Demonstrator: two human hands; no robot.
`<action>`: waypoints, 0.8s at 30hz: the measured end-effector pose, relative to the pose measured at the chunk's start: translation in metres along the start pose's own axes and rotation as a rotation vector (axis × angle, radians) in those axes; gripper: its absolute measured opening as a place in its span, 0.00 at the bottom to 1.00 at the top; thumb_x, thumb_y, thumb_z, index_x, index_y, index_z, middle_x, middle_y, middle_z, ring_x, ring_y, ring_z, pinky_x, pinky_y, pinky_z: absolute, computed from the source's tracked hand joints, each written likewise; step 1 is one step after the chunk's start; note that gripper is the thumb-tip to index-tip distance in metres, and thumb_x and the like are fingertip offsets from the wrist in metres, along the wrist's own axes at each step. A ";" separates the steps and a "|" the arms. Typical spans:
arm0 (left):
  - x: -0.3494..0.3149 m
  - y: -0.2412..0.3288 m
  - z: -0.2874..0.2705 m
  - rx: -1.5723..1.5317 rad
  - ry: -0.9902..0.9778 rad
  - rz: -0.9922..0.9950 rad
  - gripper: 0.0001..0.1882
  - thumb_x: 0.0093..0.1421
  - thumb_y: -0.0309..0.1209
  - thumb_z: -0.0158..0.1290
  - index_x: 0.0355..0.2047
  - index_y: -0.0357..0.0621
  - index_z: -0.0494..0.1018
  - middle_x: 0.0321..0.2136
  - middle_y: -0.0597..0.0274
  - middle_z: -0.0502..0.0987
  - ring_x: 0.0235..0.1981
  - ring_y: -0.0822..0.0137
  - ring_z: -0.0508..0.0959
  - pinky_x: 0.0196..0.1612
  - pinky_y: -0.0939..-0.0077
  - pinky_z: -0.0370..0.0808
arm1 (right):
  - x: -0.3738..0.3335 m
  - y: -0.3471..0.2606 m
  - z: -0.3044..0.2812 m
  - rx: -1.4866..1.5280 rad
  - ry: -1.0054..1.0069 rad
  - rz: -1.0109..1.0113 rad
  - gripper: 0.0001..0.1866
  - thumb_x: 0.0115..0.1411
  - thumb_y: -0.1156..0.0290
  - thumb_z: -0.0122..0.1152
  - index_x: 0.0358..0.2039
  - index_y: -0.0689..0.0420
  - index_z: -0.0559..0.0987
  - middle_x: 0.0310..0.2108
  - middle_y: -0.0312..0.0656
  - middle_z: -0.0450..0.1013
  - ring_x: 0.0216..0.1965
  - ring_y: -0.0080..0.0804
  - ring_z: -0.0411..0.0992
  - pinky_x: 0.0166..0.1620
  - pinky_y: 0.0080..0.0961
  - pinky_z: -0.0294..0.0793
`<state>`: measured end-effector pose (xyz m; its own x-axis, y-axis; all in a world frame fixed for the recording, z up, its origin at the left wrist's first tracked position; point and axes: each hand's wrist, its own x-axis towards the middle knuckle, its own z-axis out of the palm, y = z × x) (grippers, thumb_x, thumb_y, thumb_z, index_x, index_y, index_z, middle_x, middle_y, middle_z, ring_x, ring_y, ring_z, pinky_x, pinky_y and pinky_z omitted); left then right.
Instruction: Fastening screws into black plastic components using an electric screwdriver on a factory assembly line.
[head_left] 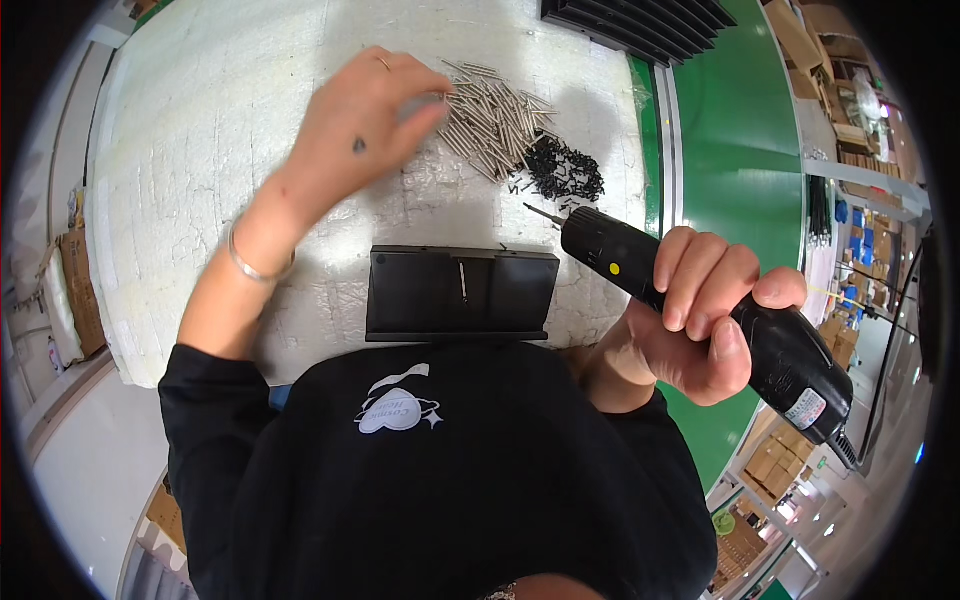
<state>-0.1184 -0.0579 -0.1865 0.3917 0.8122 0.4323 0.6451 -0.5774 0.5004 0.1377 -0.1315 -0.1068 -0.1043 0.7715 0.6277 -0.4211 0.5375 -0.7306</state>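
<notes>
Nearest the body, just in front of the black shirt (460,480), a black panel (415,295) lies on the white foam sheet (200,130), with a raised lip along its near edge; it looks thin and stiff, probably light for its size, with a smooth face that could scuff, so it is best taken by its two short ends. One loose silvery pin (463,283) rests on it, likely to roll if the panel is tipped. To the right, the right hand (705,310) holds a black electric screwdriver (610,250), fingers wrapped over the middle of its barrel, its bit aimed up and to the left; it seems the heaviest item here, rigid and weighted toward the cord end, so the mid-barrel grip should balance it. Beyond the bit sits a heap of tiny black screws (565,170), hard and fiddly, best pinched singly by the head. Touching that heap, a pile of silvery pins (495,120) looks slick and rigid, each easiest to pinch around its middle. The left hand (365,125) is at the pile's left edge, thumb and forefinger curved with a narrow gap; whether a pin is between the fingertips I cannot tell. Farthest off stand black ridged parts (650,25).
</notes>
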 end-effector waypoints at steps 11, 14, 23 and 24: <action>-0.001 -0.009 0.007 0.294 -0.040 -0.084 0.06 0.56 0.28 0.57 0.34 0.43 0.78 0.27 0.64 0.77 0.32 0.61 0.74 0.34 0.70 0.73 | -0.004 -0.006 0.001 -0.011 0.003 0.011 0.16 0.53 0.72 0.52 0.44 0.54 0.67 0.18 0.30 0.62 0.18 0.20 0.62 0.30 0.23 0.62; -0.015 0.011 -0.007 0.364 -0.106 -0.086 0.04 0.54 0.26 0.57 0.31 0.44 0.78 0.23 0.58 0.75 0.28 0.55 0.75 0.31 0.65 0.74 | -0.008 -0.010 0.001 -0.021 0.012 0.027 0.16 0.53 0.72 0.53 0.44 0.54 0.67 0.18 0.30 0.62 0.19 0.20 0.62 0.31 0.23 0.62; -0.063 0.086 -0.001 -0.251 -0.131 -0.076 0.09 0.46 0.24 0.63 0.28 0.45 0.76 0.25 0.66 0.74 0.30 0.61 0.75 0.30 0.71 0.75 | -0.016 -0.014 0.008 -0.060 -0.187 0.093 0.18 0.50 0.73 0.58 0.43 0.50 0.67 0.17 0.27 0.67 0.17 0.17 0.67 0.22 0.13 0.67; -0.065 0.089 0.002 -0.216 -0.121 -0.042 0.09 0.45 0.24 0.64 0.27 0.46 0.76 0.25 0.68 0.74 0.31 0.63 0.75 0.30 0.72 0.75 | -0.017 -0.015 0.008 -0.066 -0.183 0.099 0.18 0.50 0.73 0.58 0.43 0.50 0.67 0.17 0.27 0.67 0.17 0.17 0.67 0.22 0.13 0.67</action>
<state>-0.0849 -0.1617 -0.1714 0.4511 0.8326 0.3213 0.5123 -0.5364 0.6707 0.1380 -0.1551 -0.1043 -0.3068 0.7503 0.5856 -0.3412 0.4877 -0.8036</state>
